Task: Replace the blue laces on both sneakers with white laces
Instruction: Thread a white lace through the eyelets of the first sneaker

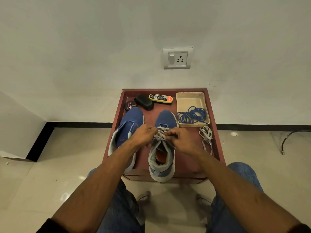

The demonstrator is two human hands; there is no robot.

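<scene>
Since the white lace [161,134] is limp (and light), its ends are pinched by left hand [145,136] and right hand [178,138].

1. You sit facing a low red table [217,132] set against a white wall.
2. Your left hand [143,135] and right hand [180,137] meet over the right sneaker [164,158], each pinching the white lace [159,134] threaded through its eyelets.
3. The left sneaker [129,125] lies just beside it, tilted on its side with no lace showing.
4. The blue laces [192,115] sit coiled in a beige tray [190,98] at the table's far right corner.
5. A second white lace [206,135] lies loose in front of the tray.
6. A polish tin [130,105], black brush [144,101] and yellow sponge case [160,98] line the far edge.
7. A wall socket [177,58] is above the table.
</scene>
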